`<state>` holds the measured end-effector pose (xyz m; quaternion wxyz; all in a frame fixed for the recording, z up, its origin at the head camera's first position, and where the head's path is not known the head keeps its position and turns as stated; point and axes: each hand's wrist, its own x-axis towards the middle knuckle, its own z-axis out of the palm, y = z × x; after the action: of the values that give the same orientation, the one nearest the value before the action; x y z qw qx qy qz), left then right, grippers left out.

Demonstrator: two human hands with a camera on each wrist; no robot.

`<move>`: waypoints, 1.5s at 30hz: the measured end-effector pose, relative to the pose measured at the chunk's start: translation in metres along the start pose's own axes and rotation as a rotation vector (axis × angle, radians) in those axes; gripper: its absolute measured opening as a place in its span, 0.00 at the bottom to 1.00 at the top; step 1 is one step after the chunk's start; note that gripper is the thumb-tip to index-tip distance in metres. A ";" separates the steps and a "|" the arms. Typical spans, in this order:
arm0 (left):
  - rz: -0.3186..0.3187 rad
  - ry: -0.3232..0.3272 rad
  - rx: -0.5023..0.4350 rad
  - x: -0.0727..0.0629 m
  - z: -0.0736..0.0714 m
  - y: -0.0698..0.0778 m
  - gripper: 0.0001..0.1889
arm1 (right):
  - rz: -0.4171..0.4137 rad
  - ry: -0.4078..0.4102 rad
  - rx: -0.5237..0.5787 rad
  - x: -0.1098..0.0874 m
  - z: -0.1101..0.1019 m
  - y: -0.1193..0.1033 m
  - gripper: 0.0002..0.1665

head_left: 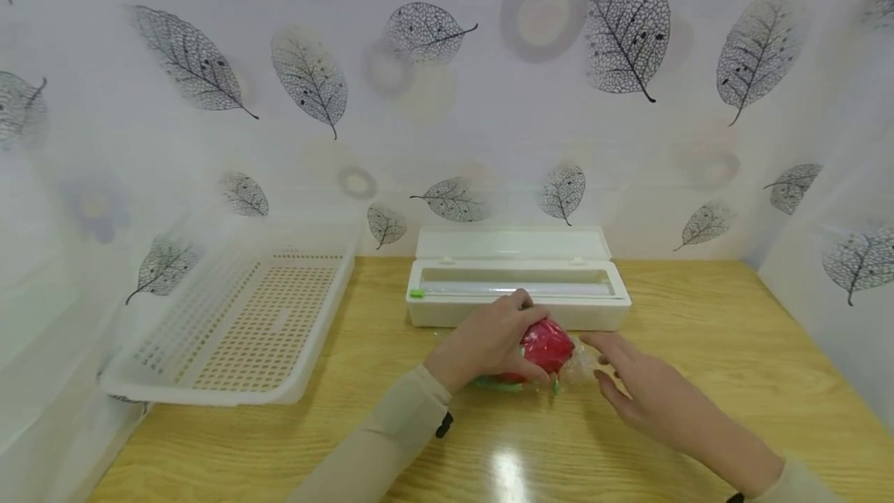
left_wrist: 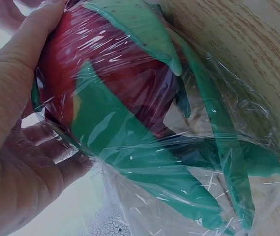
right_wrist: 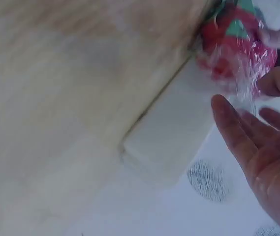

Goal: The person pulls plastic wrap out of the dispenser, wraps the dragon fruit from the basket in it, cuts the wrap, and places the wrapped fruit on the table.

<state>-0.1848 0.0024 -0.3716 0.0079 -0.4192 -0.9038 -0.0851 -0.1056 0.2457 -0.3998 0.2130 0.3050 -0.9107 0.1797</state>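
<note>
A red dragon fruit [head_left: 548, 345] with long green scales is wrapped in clear cling film [left_wrist: 258, 105]. My left hand [head_left: 489, 338] grips it, thumb and fingers round its body. In the left wrist view the wrapped fruit [left_wrist: 115, 69] shows loose, crinkled film past its green tips. My right hand [head_left: 653, 394] is at the fruit's right end, fingers parted and pointing toward the loose film there. The right wrist view shows that hand [right_wrist: 267, 152] with its fingers spread beside the wrapped fruit.
Just behind the fruit stands a white cling film box [head_left: 517, 317], lid raised, with a roll of film [head_left: 517, 288] inside and a green slider [head_left: 417, 293] on its edge. A white plastic basket [head_left: 296, 390] lies at the left. Leaf-patterned sheeting [head_left: 475, 123] surrounds the wooden table [head_left: 754, 348].
</note>
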 end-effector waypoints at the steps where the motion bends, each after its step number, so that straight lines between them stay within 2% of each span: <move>1: -0.004 -0.001 -0.005 0.000 0.000 0.000 0.47 | 0.007 0.012 0.023 0.000 0.001 -0.003 0.36; 4: -0.014 -0.003 -0.019 0.000 0.000 0.000 0.47 | 0.051 0.088 0.062 0.004 0.007 -0.007 0.28; 6: -0.013 -0.003 -0.025 0.000 0.000 0.000 0.47 | 0.119 0.101 0.084 0.008 0.010 -0.007 0.19; 8: -0.011 -0.001 -0.022 -0.001 -0.002 0.000 0.47 | 0.210 0.038 0.138 0.012 0.012 -0.006 0.10; 10: -0.007 0.000 -0.023 -0.001 -0.002 0.000 0.47 | 0.326 -0.103 0.284 0.016 0.012 -0.004 0.06; 12: -0.007 0.002 -0.026 -0.001 -0.002 0.000 0.47 | 0.466 -0.244 0.497 0.020 0.011 -0.001 0.13; 14: -0.010 -0.001 -0.029 -0.001 -0.002 0.001 0.47 | 0.627 -0.333 0.716 0.022 0.010 0.002 0.19; 16: -0.012 -0.005 -0.029 -0.001 -0.001 0.001 0.48 | 0.772 -0.350 0.902 0.023 0.009 0.004 0.25; 18: -0.015 -0.010 -0.026 0.000 -0.001 0.001 0.48 | 0.890 -0.320 1.036 0.024 0.008 0.006 0.29; 20: -0.015 -0.012 -0.018 -0.001 -0.001 0.001 0.48 | 0.940 -0.287 1.103 0.024 0.007 0.003 0.31; 22: -0.014 -0.008 -0.019 -0.001 -0.001 0.001 0.47 | 0.923 -0.272 1.085 0.026 0.005 -0.004 0.31; 26: -0.008 0.004 -0.034 -0.001 0.000 -0.002 0.46 | 0.788 -0.283 0.852 0.030 0.002 -0.022 0.28; 28: -0.014 -0.007 -0.095 -0.002 0.001 -0.005 0.47 | 0.740 -0.303 0.755 0.031 0.000 -0.023 0.28; 30: -0.041 -0.015 -0.150 -0.008 -0.003 -0.010 0.49 | 0.741 -0.331 0.701 0.031 -0.003 -0.020 0.29; 32: -0.093 -0.006 -0.226 -0.020 -0.012 -0.018 0.48 | 0.727 -0.337 0.664 0.028 -0.006 -0.014 0.31; 34: -0.141 0.024 -0.304 -0.038 -0.025 -0.028 0.42 | 0.686 -0.321 0.598 0.025 -0.010 -0.010 0.32; 37: -0.203 0.030 -0.372 -0.068 -0.036 -0.044 0.33 | 0.561 -0.270 0.526 0.023 -0.014 -0.006 0.34; 39: -0.229 -0.016 -0.377 -0.085 -0.032 -0.054 0.32 | 0.466 -0.244 0.513 0.024 -0.014 -0.004 0.34; 41: -0.262 -0.085 -0.376 -0.097 -0.022 -0.061 0.39 | 0.391 -0.245 0.557 0.026 -0.010 -0.004 0.37; 43: -0.273 -0.141 -0.347 -0.103 -0.008 -0.066 0.49 | 0.333 -0.256 0.578 0.028 -0.004 -0.007 0.40; 45: -0.274 -0.168 -0.310 -0.103 0.004 -0.067 0.58 | 0.272 -0.265 0.545 0.031 0.002 -0.011 0.45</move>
<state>-0.1683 -0.1174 -0.3946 -0.1435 -0.2941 -0.9260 -0.1883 -0.1214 0.2223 -0.3840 -0.0226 0.2471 -0.8813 0.4021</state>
